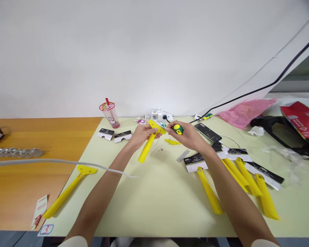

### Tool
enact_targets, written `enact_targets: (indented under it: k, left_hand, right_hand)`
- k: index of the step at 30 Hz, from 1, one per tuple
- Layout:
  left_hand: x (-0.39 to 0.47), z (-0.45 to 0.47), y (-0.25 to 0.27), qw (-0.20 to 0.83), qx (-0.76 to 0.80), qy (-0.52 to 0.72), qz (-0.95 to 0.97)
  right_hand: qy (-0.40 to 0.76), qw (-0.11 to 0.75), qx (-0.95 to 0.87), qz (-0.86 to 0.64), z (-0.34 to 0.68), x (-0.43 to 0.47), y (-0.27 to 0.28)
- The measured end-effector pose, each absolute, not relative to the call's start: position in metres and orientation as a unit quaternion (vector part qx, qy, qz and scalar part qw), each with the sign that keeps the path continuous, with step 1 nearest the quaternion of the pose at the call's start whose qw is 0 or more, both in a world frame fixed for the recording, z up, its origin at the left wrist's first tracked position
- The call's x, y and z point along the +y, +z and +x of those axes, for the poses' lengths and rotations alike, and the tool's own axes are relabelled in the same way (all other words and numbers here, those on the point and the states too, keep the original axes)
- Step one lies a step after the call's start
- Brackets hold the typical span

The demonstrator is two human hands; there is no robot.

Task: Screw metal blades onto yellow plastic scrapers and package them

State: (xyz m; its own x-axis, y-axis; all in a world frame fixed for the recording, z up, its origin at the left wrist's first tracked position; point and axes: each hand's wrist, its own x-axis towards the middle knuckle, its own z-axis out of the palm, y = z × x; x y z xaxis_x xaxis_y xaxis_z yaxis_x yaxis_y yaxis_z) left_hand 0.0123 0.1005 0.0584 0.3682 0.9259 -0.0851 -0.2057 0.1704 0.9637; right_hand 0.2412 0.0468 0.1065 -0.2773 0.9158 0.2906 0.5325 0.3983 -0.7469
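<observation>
In the head view, my left hand (142, 134) is closed around the head of a yellow scraper (147, 148), whose handle points down and toward me. My right hand (189, 134) grips a screwdriver (178, 129) by its green and yellow handle. Its tip end is at the scraper head's right side; whether it sits in a screw I cannot tell. Below the hands lie a few tiny screws (161, 149). A yellow scraper cover plate (172, 141) rests on the table beneath my right hand, and a flat grey metal strip (182, 156) lies nearer to me.
Another yellow scraper (67, 192) lies at left. Several carded scrapers (252, 178) lie at right. A cup with a straw (112, 116), black-and-white cards (123, 136), a power strip (157, 115) and a pink bag (244, 111) stand farther back. A grey cable (67, 161) crosses at left.
</observation>
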Motion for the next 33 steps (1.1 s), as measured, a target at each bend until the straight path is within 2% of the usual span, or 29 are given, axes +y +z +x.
enact_targets:
  k: [2, 6, 9, 15, 33]
  left_hand:
    - [0.097, 0.018, 0.050, 0.697, 0.366, 0.357, 0.503]
    - [0.088, 0.026, 0.044, 0.745, 0.335, 0.260, 0.515]
    - [0.082, 0.029, 0.046, 0.758, 0.321, 0.221, 0.523]
    - [0.077, 0.030, 0.051, 0.756, 0.319, 0.177, 0.544]
    - [0.079, 0.025, 0.050, 0.748, 0.303, 0.130, 0.576]
  right_hand:
    - [0.254, 0.359, -0.755, -0.486, 0.246, 0.046, 0.111]
    - [0.246, 0.273, -0.777, -0.511, 0.246, 0.048, 0.110]
    - [0.249, 0.212, -0.802, -0.499, 0.243, 0.050, 0.107]
    - [0.207, 0.154, -0.836, -0.485, 0.246, 0.054, 0.097]
    - [0.208, 0.171, -0.811, -0.519, 0.252, 0.057, 0.097]
